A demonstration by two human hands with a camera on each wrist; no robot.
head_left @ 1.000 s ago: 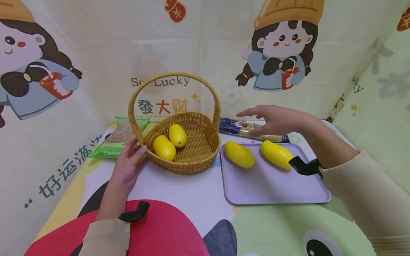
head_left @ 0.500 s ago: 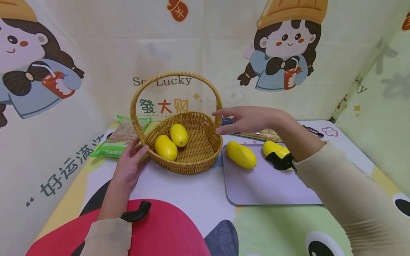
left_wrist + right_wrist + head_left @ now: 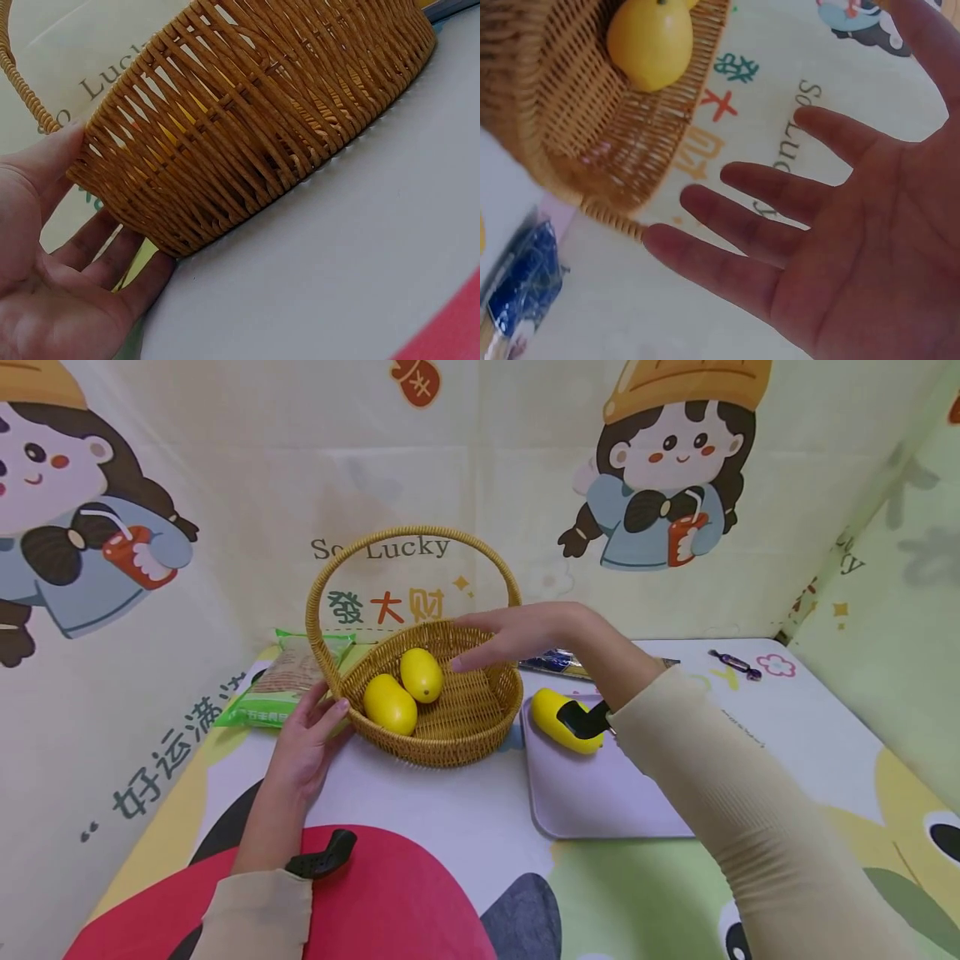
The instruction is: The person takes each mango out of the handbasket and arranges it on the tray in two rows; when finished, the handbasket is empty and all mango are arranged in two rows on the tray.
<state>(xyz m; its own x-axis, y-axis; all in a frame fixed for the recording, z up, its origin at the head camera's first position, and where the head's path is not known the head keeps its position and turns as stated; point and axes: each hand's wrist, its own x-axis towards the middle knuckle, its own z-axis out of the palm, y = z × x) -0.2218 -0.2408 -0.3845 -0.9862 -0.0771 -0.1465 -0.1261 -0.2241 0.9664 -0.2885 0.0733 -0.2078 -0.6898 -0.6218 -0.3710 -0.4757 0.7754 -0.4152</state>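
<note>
A wicker basket [image 3: 450,752] with a tall arched handle stands in the middle of the table, two smooth yellow fruits [image 3: 390,706] lying in its left half. My left hand [image 3: 303,756] holds the basket's left end. In the left wrist view its thumb is at the rim and its fingers [image 3: 97,236] lie along the woven side. My right hand [image 3: 517,635], empty, is over the basket's right part, fingers stretched out and spread in the right wrist view. Under the right wrist, a mango [image 3: 551,714] lies on a lilac tray [image 3: 592,806]; the tray's right part is hidden by the sleeve.
Behind the basket on the left lies a green and clear food packet [image 3: 262,706]. A long blue packet [image 3: 555,662] rests behind the tray, partly covered by my right hand. A small wrapped candy [image 3: 737,665] sits at the back right. A printed cloth backdrop rises behind.
My right hand has moved left from above the tray to over the basket, its sleeve now covering the tray's second mango. The left hand stays at the basket.
</note>
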